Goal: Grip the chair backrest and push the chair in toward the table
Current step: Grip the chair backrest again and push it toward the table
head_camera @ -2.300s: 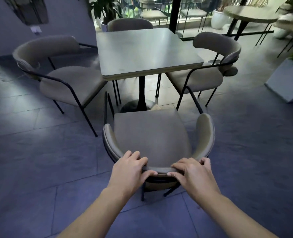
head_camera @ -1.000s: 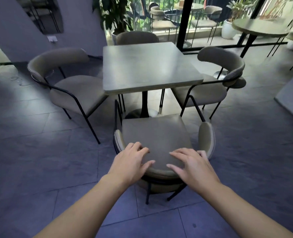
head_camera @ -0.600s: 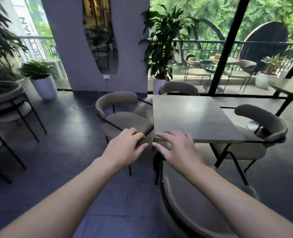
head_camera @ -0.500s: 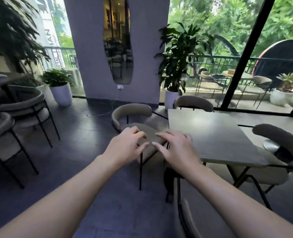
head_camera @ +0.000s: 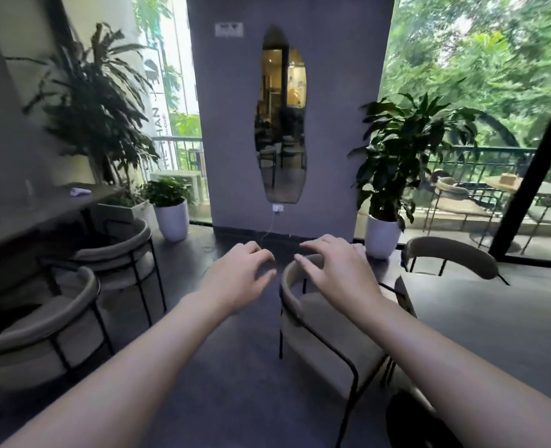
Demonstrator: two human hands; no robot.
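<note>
The grey square table [head_camera: 500, 321] fills the lower right. A beige chair with a black metal frame [head_camera: 309, 321] stands at its left side, its curved backrest toward the middle of the view. Another beige chair [head_camera: 451, 253] sits at the table's far side. My left hand [head_camera: 238, 279] and my right hand [head_camera: 335, 270] are both raised in front of me, palms down, fingers apart and slightly curled, holding nothing. My right hand hovers in front of the left chair's backrest. The chair I held before is out of view.
Two more beige chairs [head_camera: 41, 328] stand at lower left beside a dark counter [head_camera: 25, 215]. Potted plants in white pots [head_camera: 172, 218] [head_camera: 380, 237] flank a grey wall with a curved mirror [head_camera: 280, 124]. A black post [head_camera: 532, 163] and balcony furniture are at right.
My hands let go of the near chair's backrest and lifted free. My view swung up and to the left, away from that chair, toward the wall and plants.
</note>
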